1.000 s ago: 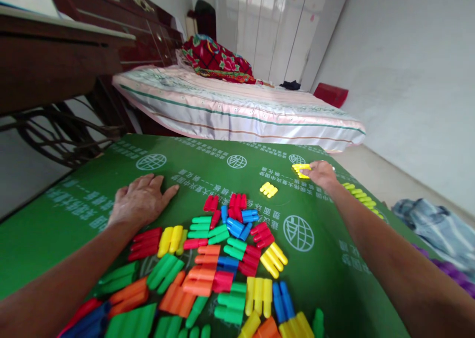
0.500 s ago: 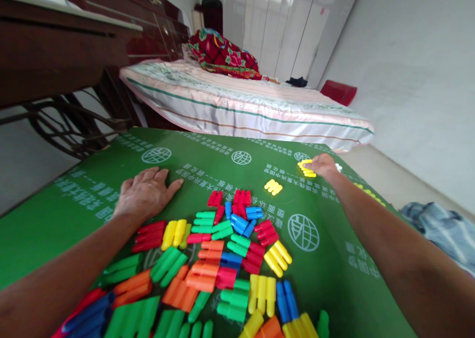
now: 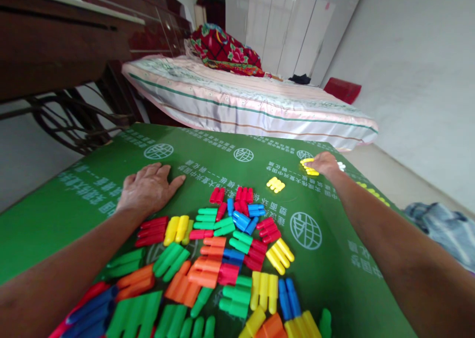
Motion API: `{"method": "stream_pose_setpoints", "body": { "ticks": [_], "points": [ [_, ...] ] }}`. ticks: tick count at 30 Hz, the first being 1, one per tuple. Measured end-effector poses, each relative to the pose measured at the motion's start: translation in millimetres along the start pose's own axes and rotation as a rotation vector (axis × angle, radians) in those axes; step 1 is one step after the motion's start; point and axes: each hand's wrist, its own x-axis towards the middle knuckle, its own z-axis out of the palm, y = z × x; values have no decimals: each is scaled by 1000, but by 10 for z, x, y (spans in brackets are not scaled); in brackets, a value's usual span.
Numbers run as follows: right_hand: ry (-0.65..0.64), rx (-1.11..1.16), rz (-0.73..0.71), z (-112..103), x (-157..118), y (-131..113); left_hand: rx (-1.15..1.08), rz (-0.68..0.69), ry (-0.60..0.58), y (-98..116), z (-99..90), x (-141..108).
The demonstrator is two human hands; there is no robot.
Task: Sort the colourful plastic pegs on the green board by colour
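My left hand (image 3: 148, 188) lies palm down on the green board (image 3: 218, 157), fingers stretched out, beside the heap of coloured plastic blocks. At the far right of the board, my right hand (image 3: 326, 163) has its fingers closed on a yellow plastic building block (image 3: 309, 167) with rounded prongs. A second yellow block (image 3: 275, 184) lies by itself to the left of that hand. A small white piece (image 3: 340, 166) shows just behind the right hand, partly hidden by it.
Blocks in red, blue, orange, yellow and green (image 3: 237, 298) spread over the near part of the board. More yellow blocks (image 3: 373, 193) lie along the right edge. A bed (image 3: 260, 110) stands beyond; a dark wooden table (image 3: 67, 46) is at the left, and checked cloth (image 3: 441, 229) at the right.
The view has shifted slightly. Both hands keep their places on the board, and the right still has the yellow block.
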Motion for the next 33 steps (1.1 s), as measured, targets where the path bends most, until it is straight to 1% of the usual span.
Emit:
{"method": "stream_pose_setpoints", "body": {
  "ticks": [6, 13, 23, 33],
  "points": [
    [2, 54, -4, 7, 1, 27, 1, 2, 4, 7, 0, 1],
    [49, 180, 43, 39, 27, 87, 8, 16, 13, -5, 7, 8],
    [67, 178, 91, 24, 17, 54, 35, -9, -3, 54, -37, -13],
    [67, 188, 102, 39, 40, 71, 41, -10, -7, 54, -41, -2]
  ]
}}
